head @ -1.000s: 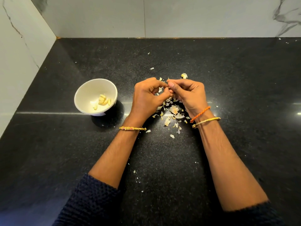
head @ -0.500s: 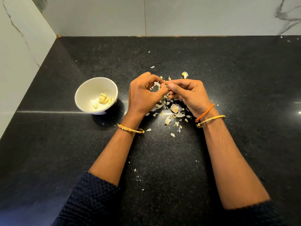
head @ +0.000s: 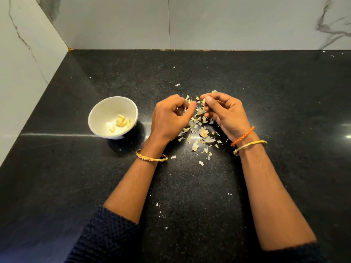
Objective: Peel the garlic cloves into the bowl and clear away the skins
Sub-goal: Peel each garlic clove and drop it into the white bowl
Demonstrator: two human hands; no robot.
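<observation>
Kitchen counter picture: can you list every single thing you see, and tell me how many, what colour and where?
Round ceramic bowl: one, white, left of the hands.
Peeled garlic cloves: several, pale yellow, inside the bowl.
Papery garlic skins: many, off-white, scattered on the counter under and between the hands.
Polished stone counter: one, black.
Marble wall tiles: white, behind and left.
Left hand: gold bangle.
Right hand: pinching a clove; orange thread, gold bangle.

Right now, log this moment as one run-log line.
right hand: pinching clove | left hand: curled, apart | bowl: peeled cloves | skins: on counter
</observation>
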